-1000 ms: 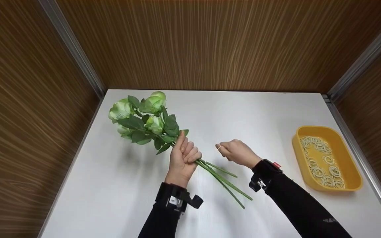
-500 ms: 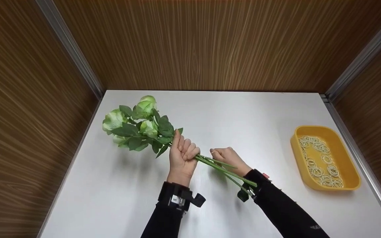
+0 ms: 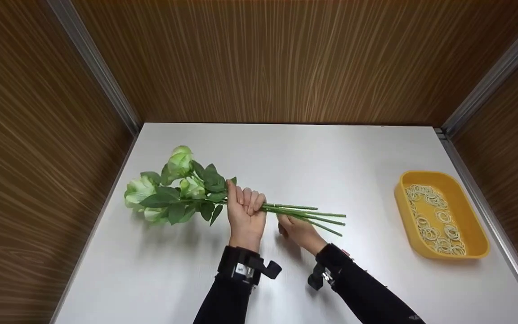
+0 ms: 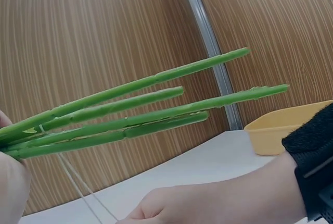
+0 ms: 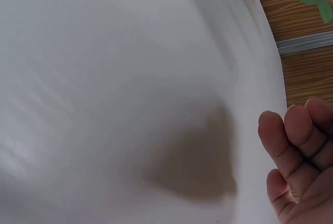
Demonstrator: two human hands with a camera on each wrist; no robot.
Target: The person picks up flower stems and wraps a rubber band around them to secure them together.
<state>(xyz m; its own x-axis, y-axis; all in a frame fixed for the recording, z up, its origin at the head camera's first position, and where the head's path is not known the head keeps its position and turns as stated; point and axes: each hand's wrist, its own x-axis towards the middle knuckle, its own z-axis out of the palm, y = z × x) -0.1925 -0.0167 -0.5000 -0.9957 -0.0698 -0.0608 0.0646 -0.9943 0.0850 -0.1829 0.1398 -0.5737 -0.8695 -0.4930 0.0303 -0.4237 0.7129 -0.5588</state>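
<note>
My left hand (image 3: 246, 218) grips a bunch of artificial roses (image 3: 180, 162) with pale green blooms, fingers wrapped round it just below the leaves. The bare green stems (image 3: 308, 215) stick out to the right of the fist. Below them is my right hand (image 3: 301, 233), partly covered by the stems. In the left wrist view a thin, pale rubber band (image 4: 78, 187) loops over the stems and stretches down in two strands to the right hand, which pinches its lower end. The right wrist view shows several curled fingers (image 5: 299, 130); the pinch itself is hidden there.
At the right of the white table (image 3: 353, 157) stands a yellow tray (image 3: 477, 225) with several pale rubber bands (image 3: 430, 234) in it. Wood-patterned panels (image 3: 286, 63) enclose the table at the back and both sides.
The right hand has moved left and down, from right of the stems to beneath them, drawing the rubber band. The bouquet has swung from a slant to nearly level, blooms shifting left and down.
</note>
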